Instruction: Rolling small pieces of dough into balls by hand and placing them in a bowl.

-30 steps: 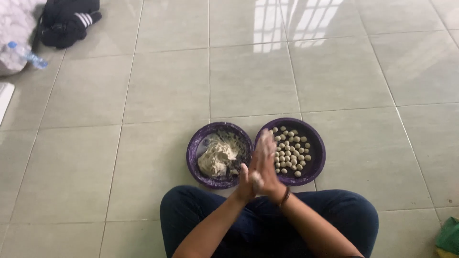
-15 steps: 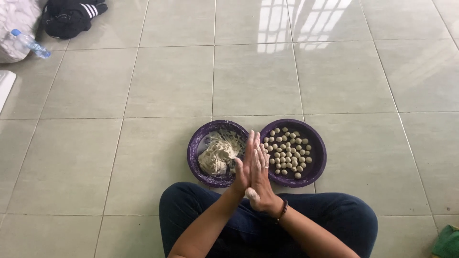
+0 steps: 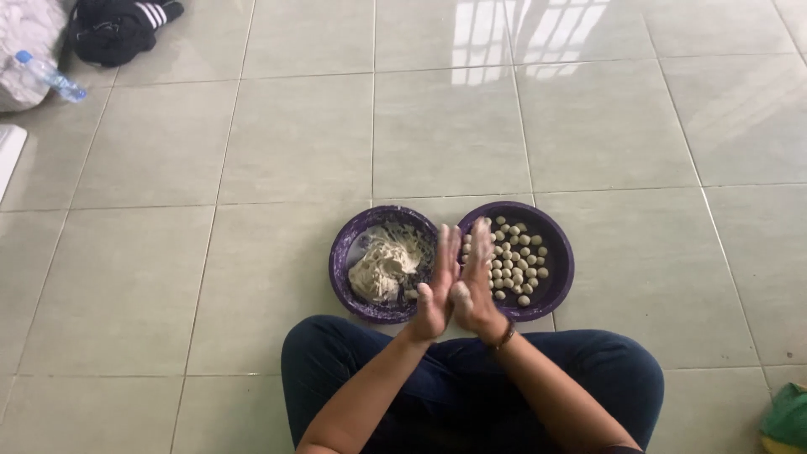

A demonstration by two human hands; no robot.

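From the head camera, the person sits cross-legged on a floor (image 3: pixel 252 168) of glossy pale tiles, with the left hand (image 3: pixel 437 290) and the right hand (image 3: pixel 475 286) pressed palm to palm, fingers straight and close together, above the near rims of two purple bowls. A small pale lump of dough (image 3: pixel 459 292) shows between the palms, so the step in hand looks like rolling a piece into a ball; finishing it likely calls for light, even circling pressure.

The left bowl (image 3: pixel 345 261) holds a ragged, sticky-looking dough mass (image 3: pixel 382 269). Touching it on the right, the right bowl (image 3: pixel 559 252) holds many smooth, round dough balls (image 3: pixel 514 259). At the floor's far left corner lie a clear plastic bottle (image 3: pixel 50 76) and dark clothing (image 3: pixel 118 29).
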